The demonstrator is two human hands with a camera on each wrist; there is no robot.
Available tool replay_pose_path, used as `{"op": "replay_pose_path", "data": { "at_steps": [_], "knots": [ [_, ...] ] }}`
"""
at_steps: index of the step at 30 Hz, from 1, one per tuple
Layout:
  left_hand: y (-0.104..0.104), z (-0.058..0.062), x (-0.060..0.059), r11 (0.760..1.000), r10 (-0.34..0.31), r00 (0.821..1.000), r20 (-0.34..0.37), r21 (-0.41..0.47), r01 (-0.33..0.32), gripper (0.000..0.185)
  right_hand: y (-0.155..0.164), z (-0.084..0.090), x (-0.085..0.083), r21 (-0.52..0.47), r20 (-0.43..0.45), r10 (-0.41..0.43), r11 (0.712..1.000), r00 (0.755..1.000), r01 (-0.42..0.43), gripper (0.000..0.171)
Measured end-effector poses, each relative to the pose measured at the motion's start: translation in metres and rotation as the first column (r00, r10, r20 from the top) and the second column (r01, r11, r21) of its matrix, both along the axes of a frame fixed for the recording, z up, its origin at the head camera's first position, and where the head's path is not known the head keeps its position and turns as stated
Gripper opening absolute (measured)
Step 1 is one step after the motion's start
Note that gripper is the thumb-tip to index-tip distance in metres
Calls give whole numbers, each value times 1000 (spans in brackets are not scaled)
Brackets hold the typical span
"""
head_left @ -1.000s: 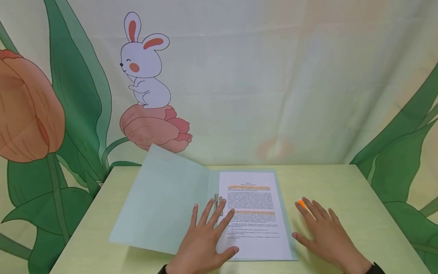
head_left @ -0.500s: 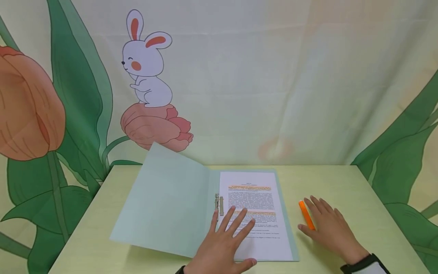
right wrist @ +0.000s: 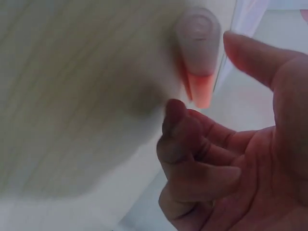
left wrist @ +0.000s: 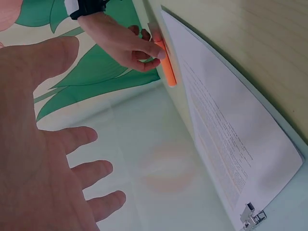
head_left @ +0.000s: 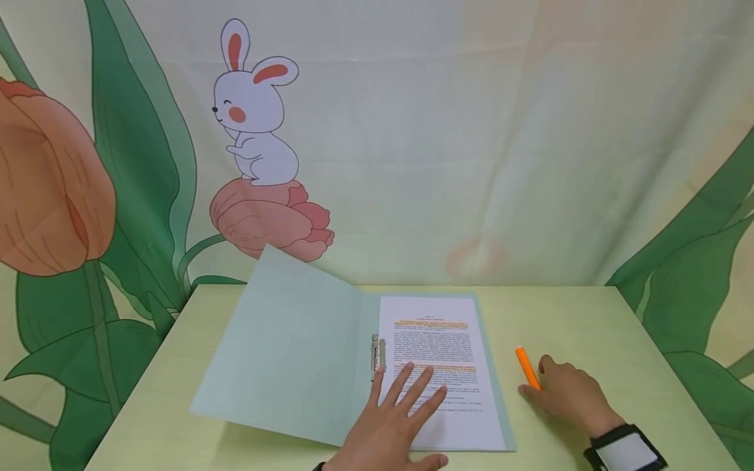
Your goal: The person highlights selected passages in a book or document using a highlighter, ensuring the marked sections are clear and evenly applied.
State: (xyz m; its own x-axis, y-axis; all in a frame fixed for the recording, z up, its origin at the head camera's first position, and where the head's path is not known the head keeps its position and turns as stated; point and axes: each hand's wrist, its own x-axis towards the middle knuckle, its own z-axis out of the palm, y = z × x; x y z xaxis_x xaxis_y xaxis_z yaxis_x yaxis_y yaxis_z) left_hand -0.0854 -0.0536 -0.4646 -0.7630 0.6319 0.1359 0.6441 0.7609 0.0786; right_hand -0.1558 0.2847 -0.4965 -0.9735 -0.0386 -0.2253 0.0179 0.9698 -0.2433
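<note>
Pale green bench carries an open light green folder, cover flap lifted at left, metal clip at the spine. Printed page with orange highlighted lines lies in the folder's right half. Left hand rests flat on the page's near part, fingers straight and spread. Right hand, fingers curled, pinches the orange highlighter lying on the bench just right of the folder.

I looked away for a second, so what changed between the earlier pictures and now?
The right hand slid back off the orange marker and curled its fingers around it. The left hand moved right, from the clip onto the printed page. The folder stayed open on the table.
</note>
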Motion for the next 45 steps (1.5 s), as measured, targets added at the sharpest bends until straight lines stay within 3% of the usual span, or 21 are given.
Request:
{"op": "replay_pose_path", "data": {
  "at_steps": [5, 10, 13, 17, 22, 28, 35, 40, 45],
  "knots": [
    [-2, -2, 1, 1000, 3, 999, -39, -23, -4, 79, 3, -7, -4, -67, 17, -16, 998, 1000, 17, 35],
    [-3, -2, 1, 1000, 5, 998, -60, -28, -7, 78, 2, -12, -10, -111, 44, -36, 993, 998, 41, 26],
    [-5, -2, 1, 1000, 0, 998, -64, -27, -2, 78, -1, -6, -9, -115, -2, -42, 993, 999, 42, 23],
    [-7, -4, 0, 1000, -2, 997, -74, -24, 0, 80, -9, 12, -5, -131, -135, -46, 991, 990, 28, 22],
    [-9, -4, -1, 1000, 11, 997, -70, 1, -11, 83, -17, 36, -3, -153, -301, -49, 988, 952, 2, 22],
    [-13, 2, -3, 998, 41, 998, -53, 39, -39, 87, -23, 58, 5, -215, -415, -64, 976, 908, -29, 18],
    [-21, 16, -7, 986, 61, 998, -10, 157, -59, 104, -34, 73, 14, -275, -556, -75, 956, 828, -99, 12],
    [-25, 22, -9, 971, 61, 995, -80, 237, -40, 107, -46, 84, 22, -348, -590, -94, 926, 802, -147, 6],
    [-27, 24, -12, 926, 40, 988, -150, 376, 20, 101, -59, 91, 29, -403, -609, -79, 888, 789, -222, 9]
  ]
}}
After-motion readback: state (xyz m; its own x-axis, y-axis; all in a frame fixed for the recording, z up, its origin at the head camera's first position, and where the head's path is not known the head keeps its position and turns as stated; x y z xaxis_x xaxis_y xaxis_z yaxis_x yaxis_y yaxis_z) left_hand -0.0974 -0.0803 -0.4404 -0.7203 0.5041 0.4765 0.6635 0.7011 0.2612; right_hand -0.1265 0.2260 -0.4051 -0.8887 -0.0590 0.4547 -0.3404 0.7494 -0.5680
